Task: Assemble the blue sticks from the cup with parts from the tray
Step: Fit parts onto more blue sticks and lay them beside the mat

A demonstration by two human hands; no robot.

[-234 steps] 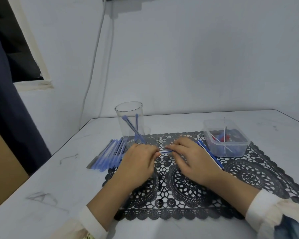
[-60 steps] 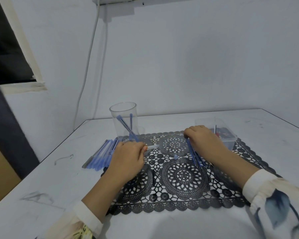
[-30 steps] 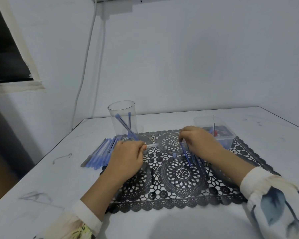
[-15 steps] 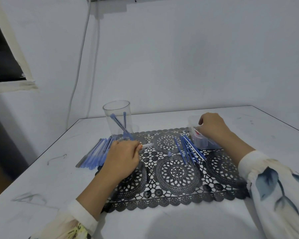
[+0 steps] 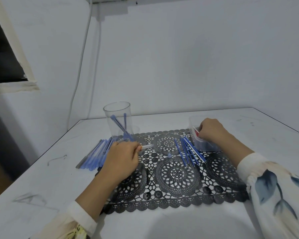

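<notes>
Over near rim of tray (image 5: pixel 205 146), right hand (image 5: pixel 210 130).

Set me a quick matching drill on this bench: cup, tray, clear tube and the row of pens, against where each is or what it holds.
Things:
1. cup
2. tray
3. clear tube
4. row of pens

Places or states:
A. held in the left hand
B. lying along the left edge of the mat
C. the right hand is in it
D. holds two blue sticks

Pairs: 1-D, 2-C, 3-A, 4-B.
</notes>
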